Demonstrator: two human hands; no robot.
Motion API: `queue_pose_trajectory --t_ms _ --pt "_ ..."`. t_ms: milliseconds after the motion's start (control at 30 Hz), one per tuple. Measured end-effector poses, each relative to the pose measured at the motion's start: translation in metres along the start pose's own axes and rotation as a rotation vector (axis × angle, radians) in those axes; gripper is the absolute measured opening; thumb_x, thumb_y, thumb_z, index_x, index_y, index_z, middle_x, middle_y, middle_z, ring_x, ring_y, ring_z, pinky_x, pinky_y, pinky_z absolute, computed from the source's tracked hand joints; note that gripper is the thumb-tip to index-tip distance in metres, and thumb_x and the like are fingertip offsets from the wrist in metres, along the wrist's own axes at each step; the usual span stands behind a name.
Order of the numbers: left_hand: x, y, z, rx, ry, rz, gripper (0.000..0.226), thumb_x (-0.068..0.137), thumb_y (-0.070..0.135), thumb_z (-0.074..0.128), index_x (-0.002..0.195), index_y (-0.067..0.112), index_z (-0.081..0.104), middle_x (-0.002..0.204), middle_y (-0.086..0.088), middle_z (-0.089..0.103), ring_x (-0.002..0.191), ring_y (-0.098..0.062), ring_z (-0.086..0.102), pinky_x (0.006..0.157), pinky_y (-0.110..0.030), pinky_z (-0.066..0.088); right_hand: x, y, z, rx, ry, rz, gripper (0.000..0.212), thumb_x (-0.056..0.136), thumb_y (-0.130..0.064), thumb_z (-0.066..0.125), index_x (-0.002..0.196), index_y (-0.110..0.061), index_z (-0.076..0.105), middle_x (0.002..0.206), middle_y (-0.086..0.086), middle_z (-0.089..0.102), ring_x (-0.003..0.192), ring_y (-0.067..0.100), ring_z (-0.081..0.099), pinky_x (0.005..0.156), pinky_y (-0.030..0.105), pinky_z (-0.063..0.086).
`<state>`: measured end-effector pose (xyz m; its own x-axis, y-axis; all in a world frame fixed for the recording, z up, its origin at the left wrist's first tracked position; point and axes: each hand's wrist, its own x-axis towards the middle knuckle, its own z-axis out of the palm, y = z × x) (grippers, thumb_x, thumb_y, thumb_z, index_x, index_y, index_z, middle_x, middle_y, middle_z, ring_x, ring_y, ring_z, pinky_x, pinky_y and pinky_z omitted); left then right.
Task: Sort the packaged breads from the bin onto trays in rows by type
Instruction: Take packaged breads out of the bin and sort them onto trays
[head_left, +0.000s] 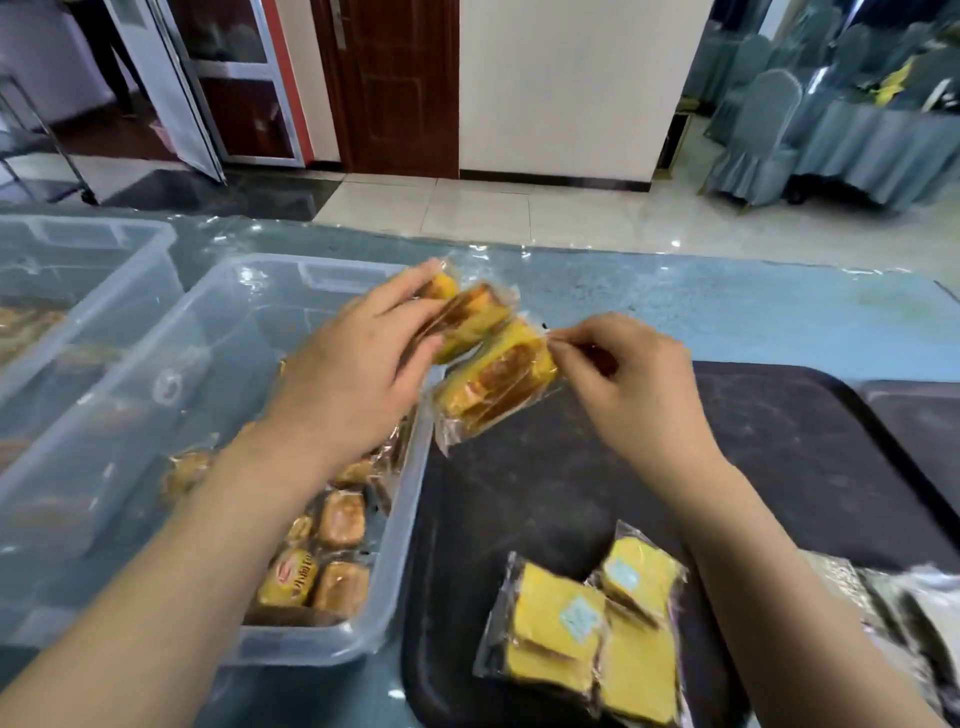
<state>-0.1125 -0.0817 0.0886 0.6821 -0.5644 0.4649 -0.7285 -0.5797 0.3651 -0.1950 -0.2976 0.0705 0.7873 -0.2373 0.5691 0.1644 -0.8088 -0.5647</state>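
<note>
Hands were up over the table. The left hand (358, 364) was closed around a few wrapped yellow cakes (467, 317), holding them above the edge of the clear bin (405, 545). The right hand (631, 384) pinched the clear wrapper of one cake pack (496, 384) with its fingertips, and that pack hung in the air over the black tray (779, 441). More small brown breads (332, 551) lay inside the bin. Three flat yellow packs (592, 629) lay side by side on the near part of the tray, touching each other. A second clear bin (78, 291) sat to the left. The picture was a bit blurry.
</note>
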Motion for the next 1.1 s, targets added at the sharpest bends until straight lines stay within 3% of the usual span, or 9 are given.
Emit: queue_pose_trajectory --t_ms 100,267,367,533,700,800,867,933,1100 --pt "-0.007 0.051 0.032 -0.027 0.005 -0.044 0.037 0.097 0.021 0.052 0.133 0.015 0.058 0.15 0.008 0.043 0.129 -0.017 0.049 0.107 -0.039 0.042 -0.026 0.038 -0.031 0.014 -0.006 0.095 0.007 0.089 -0.022 0.068 0.088 -0.018 0.073 0.079 -0.006 0.068 0.076 0.006 0.062 0.068 0.016 0.045" --pt "-0.034 0.092 0.096 0.201 -0.004 0.015 0.052 0.092 0.004 0.06 0.142 0.012 0.048 0.153 0.0 0.039 0.138 -0.023 0.04 0.114 -0.037 0.033 -0.086 0.099 -0.046 0.032 -0.062 0.287 0.007 0.09 -0.02 0.067 0.091 -0.024 0.072 0.076 -0.013 0.066 0.073 0.005 0.061 0.065 0.011 0.044" --pt "-0.059 0.085 0.136 0.218 -0.094 0.063 0.06 0.088 -0.005 0.059 0.145 0.009 0.043 0.155 -0.002 0.035 0.142 -0.023 0.034 0.114 -0.039 0.036 -0.124 0.126 -0.038 0.029 -0.085 0.342 0.008 0.089 -0.016 0.068 0.094 -0.02 0.072 0.083 -0.012 0.067 0.078 0.004 0.063 0.068 0.012 0.047" --pt "-0.112 0.052 0.187 0.27 -0.232 0.078 0.077 0.07 -0.012 0.068 0.142 0.006 0.047 0.152 -0.006 0.04 0.136 -0.027 0.043 0.101 -0.044 0.049 -0.178 0.157 -0.008 0.126 -0.089 0.412 0.012 0.09 -0.012 0.065 0.094 -0.023 0.069 0.086 -0.015 0.065 0.077 0.006 0.064 0.067 0.031 0.055" --pt "-0.162 0.017 0.213 0.334 -0.412 -0.007 0.088 0.062 -0.014 0.069 0.143 0.007 0.044 0.154 -0.004 0.035 0.135 -0.026 0.045 0.103 -0.04 0.048 -0.209 0.168 0.014 0.148 -0.191 0.338 0.023 0.092 -0.008 0.063 0.093 -0.031 0.063 0.085 -0.018 0.06 0.08 0.008 0.061 0.066 0.02 0.05" --pt "-0.185 0.008 0.223 0.364 -0.488 0.068 0.062 0.083 0.002 0.042 0.144 0.007 0.039 0.156 -0.004 0.031 0.134 -0.028 0.045 0.11 -0.039 0.04 -0.222 0.175 0.018 0.142 -0.231 0.355 0.02 0.091 -0.008 0.064 0.095 -0.027 0.066 0.084 -0.016 0.061 0.08 0.008 0.06 0.065 0.02 0.049" --pt "-0.193 0.01 0.226 0.36 -0.535 0.054 0.05 0.093 0.022 0.044 0.141 0.011 0.049 0.154 -0.004 0.036 0.132 -0.026 0.048 0.106 -0.04 0.043 -0.227 0.18 0.018 0.128 -0.265 0.346 0.015 0.09 -0.009 0.065 0.096 -0.024 0.067 0.084 -0.016 0.059 0.08 0.006 0.059 0.065 0.016 0.047" --pt "-0.198 0.014 0.228 0.317 -0.537 0.011 0.048 0.095 0.039 0.049 0.136 0.015 0.056 0.152 -0.001 0.041 0.129 -0.024 0.05 0.104 -0.039 0.041 -0.231 0.185 0.014 0.092 -0.312 0.315 0.013 0.09 -0.012 0.067 0.095 -0.023 0.067 0.085 -0.018 0.056 0.079 0.004 0.058 0.065 0.013 0.046" --pt "-0.21 0.021 0.228 0.234 -0.553 -0.031 0.054 0.095 0.046 0.047 0.142 0.02 0.049 0.156 0.0 0.034 0.138 -0.024 0.04 0.107 -0.042 0.041 -0.24 0.193 0.001 -0.043 -0.375 0.278 0.012 0.089 -0.019 0.067 0.101 -0.022 0.069 0.097 -0.015 0.053 0.091 0.002 0.052 0.073 0.015 0.045"
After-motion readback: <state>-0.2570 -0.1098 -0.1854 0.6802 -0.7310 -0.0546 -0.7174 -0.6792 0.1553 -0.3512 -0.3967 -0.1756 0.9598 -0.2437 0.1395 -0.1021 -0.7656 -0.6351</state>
